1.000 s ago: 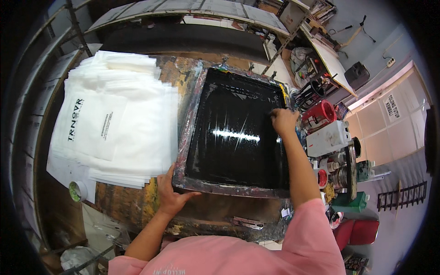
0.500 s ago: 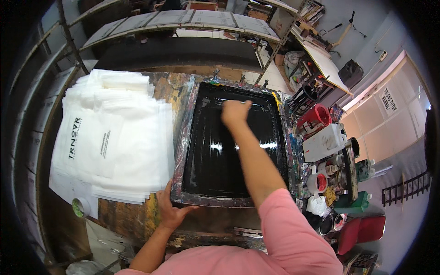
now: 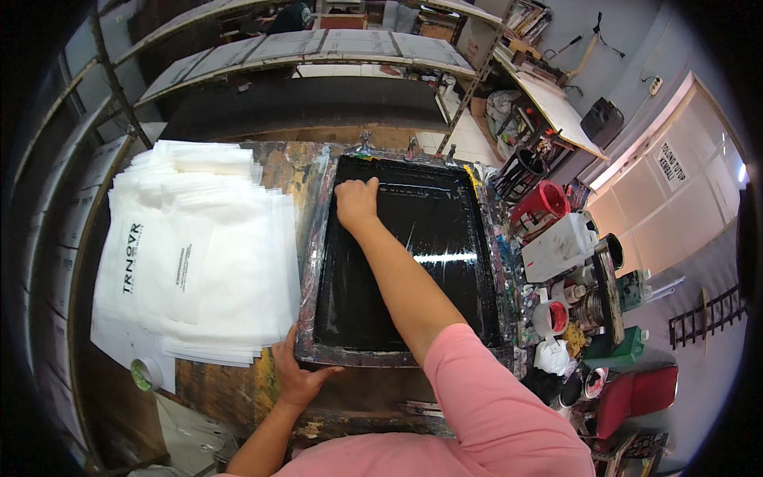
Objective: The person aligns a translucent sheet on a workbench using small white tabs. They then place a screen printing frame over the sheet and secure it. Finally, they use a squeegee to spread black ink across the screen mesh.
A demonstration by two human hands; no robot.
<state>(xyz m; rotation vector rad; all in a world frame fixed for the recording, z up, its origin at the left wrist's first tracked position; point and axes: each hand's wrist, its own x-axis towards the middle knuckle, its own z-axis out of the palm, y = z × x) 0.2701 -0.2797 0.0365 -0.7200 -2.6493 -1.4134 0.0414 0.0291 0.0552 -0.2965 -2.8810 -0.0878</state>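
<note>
A silk-screen frame (image 3: 397,357) lies on the worktable, its mesh (image 3: 381,318) coated in wet black ink that reflects the light. Over the far left part of the mesh is my right hand (image 3: 357,205), closed in a fist. What it grips is lost against the black ink. My left hand (image 3: 297,380) rests at the frame's near left corner, thumb and fingers spread apart, fingertips along its outer side. To the left lies a thick stack of white printed bags (image 3: 214,262), its sheets slightly fanned.
Hinge clamps (image 3: 412,149) stand at the frame's far edge. Right of it crowd a red tub (image 3: 540,207), a white jerrycan (image 3: 559,246), a green container (image 3: 617,347) and small ink pots. A tape roll (image 3: 146,374) sits at the table's near left corner. Racks (image 3: 318,48) stand beyond.
My right hand has moved left across the mesh, from its far middle to its far left. My left hand stays at the frame's corner. The whole view has shifted slightly.
</note>
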